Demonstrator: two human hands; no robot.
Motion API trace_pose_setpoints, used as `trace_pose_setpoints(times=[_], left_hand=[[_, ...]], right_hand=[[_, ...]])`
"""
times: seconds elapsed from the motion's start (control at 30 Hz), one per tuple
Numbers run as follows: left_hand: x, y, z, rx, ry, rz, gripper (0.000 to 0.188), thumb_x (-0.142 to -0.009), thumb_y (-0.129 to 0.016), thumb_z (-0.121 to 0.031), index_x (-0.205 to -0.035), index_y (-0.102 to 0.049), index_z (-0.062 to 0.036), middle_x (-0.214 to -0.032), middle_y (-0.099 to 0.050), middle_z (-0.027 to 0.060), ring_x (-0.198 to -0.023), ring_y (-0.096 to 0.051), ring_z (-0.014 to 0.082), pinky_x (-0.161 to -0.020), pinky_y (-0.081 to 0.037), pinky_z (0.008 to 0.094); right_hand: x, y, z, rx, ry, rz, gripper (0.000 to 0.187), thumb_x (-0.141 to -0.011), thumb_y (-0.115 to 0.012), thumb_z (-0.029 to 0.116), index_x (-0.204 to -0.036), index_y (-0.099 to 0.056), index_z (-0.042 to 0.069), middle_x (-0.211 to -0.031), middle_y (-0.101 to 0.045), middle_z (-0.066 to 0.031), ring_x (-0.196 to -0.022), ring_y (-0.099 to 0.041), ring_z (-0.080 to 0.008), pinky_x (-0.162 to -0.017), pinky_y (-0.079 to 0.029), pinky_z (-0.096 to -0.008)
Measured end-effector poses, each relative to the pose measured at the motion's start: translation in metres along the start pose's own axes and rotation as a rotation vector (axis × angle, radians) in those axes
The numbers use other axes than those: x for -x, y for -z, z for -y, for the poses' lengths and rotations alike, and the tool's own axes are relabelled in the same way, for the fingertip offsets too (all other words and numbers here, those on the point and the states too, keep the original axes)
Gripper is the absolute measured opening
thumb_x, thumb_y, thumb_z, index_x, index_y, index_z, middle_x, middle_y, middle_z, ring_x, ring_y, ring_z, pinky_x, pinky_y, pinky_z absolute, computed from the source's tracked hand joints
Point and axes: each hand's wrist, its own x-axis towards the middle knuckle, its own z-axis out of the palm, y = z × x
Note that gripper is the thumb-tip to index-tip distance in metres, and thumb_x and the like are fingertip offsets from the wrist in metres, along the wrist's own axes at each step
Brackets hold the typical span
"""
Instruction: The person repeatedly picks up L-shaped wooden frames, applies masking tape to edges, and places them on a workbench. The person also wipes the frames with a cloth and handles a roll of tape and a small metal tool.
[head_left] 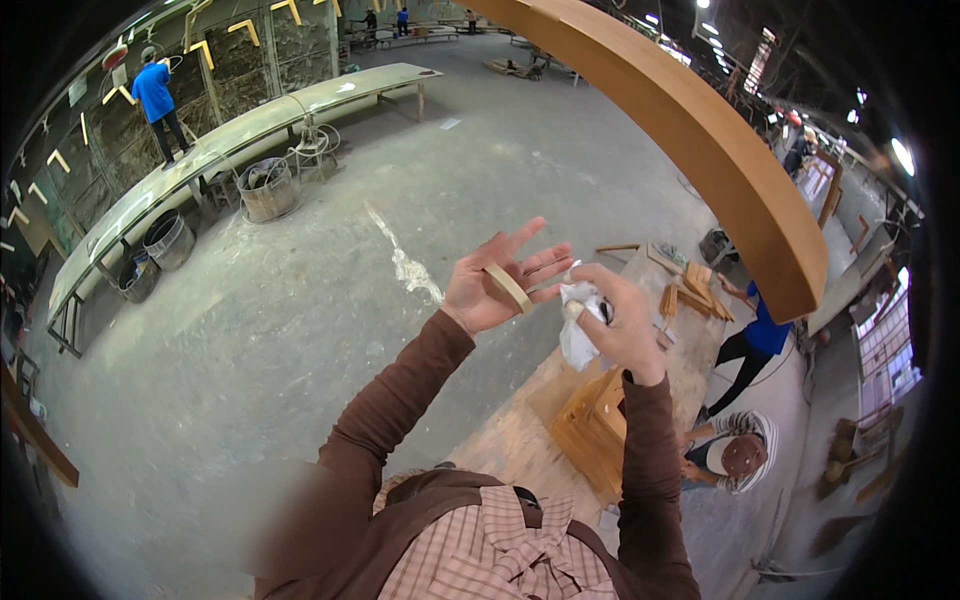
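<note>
My left hand (492,285) is raised palm up with its fingers spread. A narrow tan ring (508,288), which looks like a roll of tape, sits across its palm and lower fingers. Close beside it, my right hand (628,325) is closed on a crumpled white bag or cloth (578,342), which hangs below the fingers. Whether it is plastic or fabric I cannot tell. A small dark part shows between the right fingers and the white material. Beneath my right forearm, a stack of orange-brown wooden pieces (590,425) lies on a plywood worktable (510,425).
A large curved wooden part (690,120) looms overhead at right. More wooden pieces (695,292) lie farther along the table. A capped co-worker (742,455) and one in blue (765,330) stand right of it. Far left, a long bench (300,105) bears a person in blue (155,95); buckets (268,190) stand below.
</note>
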Motion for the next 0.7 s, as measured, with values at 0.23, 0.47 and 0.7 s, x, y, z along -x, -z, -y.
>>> trace_pose_setpoints(times=[0.23,0.47,0.7], left_hand=[[-0.009,0.018,0.033,0.262,0.012,-0.005,0.078,-0.089,-0.055,-0.042,-0.145,-0.015,-0.0058,-0.148,-0.014,0.0286,-0.138,-0.018,0.0422,-0.11,-0.022,0.0541],[0.001,0.038,0.061,-0.164,0.056,-0.186,0.078,-0.092,-0.045,-0.054,-0.14,-0.024,0.0044,-0.14,-0.034,0.0284,-0.133,-0.032,0.0363,-0.109,-0.029,0.0465],[0.018,0.054,0.098,-0.866,0.114,-0.353,0.047,-0.101,-0.037,-0.033,-0.129,-0.042,0.0048,-0.122,-0.055,0.0181,-0.115,-0.053,0.0295,-0.099,-0.041,0.0396]], right_hand=[[0.033,-0.035,-0.019,0.094,-0.014,-0.038,0.032,-0.074,-0.064,0.017,-0.106,-0.063,0.01,-0.096,-0.067,-0.012,-0.088,-0.064,-0.0304,-0.075,-0.05,-0.0373],[0.062,-0.07,-0.04,0.135,-0.262,-0.186,0.028,-0.076,-0.065,0.022,-0.101,-0.063,0.01,-0.096,-0.066,-0.0114,-0.086,-0.063,-0.0316,-0.071,-0.05,-0.0411],[0.093,-0.083,-0.051,0.102,-0.449,-0.208,0.02,-0.074,-0.064,0.019,-0.09,-0.06,0.01,-0.083,-0.064,-0.0113,-0.078,-0.063,-0.0332,-0.063,-0.049,-0.0444]])
